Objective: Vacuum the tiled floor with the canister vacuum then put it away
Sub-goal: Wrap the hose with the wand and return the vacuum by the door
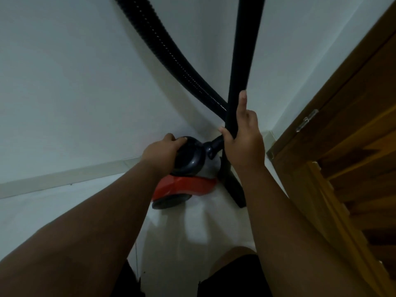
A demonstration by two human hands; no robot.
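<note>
Red-and-black canister vacuum (184, 181) stands on end at centre frame, on white tiled floor (42, 211) in a wall corner. Left hand (162, 150) clasps its black top handle, fingers curled over. Right hand (242, 136) wraps the rigid black wand (242, 61), index finger extended up it. Ribbed black hose (171, 52) arcs from upper centre. Floor nozzle (235, 189) beside canister. Wooden door (353, 146) at right, skirting (64, 176) at left.

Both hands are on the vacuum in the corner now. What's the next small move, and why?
Probably let go: the canister rests on the floor in the wall corner, left hand on its top, right hand holding the wand upright, nozzle down. It looks parked.
</note>
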